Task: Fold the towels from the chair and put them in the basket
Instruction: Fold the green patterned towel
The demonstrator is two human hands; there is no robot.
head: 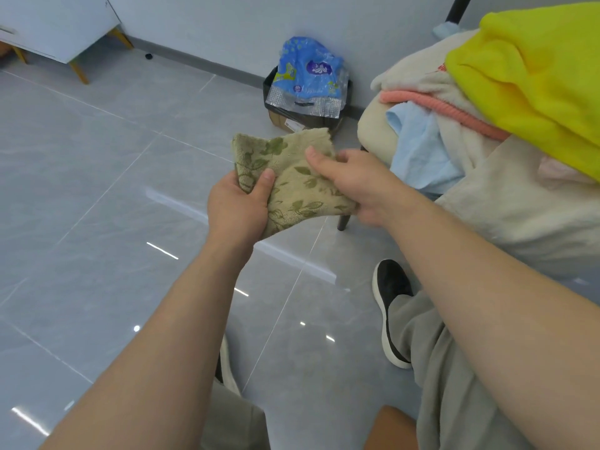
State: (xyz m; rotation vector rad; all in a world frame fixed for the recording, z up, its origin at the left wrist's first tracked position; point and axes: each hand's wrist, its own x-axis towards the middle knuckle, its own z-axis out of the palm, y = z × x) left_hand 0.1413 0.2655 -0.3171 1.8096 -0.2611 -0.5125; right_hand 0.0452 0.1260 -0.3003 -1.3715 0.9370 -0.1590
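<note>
Green towel held mid-air above floor, looks part-folded. Left hand grips its near corner. Right hand seems to pinch the other edge, fingers hidden under cloth. Pile on chair unfolded. Basket not in view. Early stage, I'd say.

floor: glossy grey tiles | wall: pale, grey skirting | cabinet: white, wooden legs

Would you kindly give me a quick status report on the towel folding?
Left hand and right hand both grip green towel, mid-air. Towel pile on chair. Basket not in view; nothing blocking.
</note>
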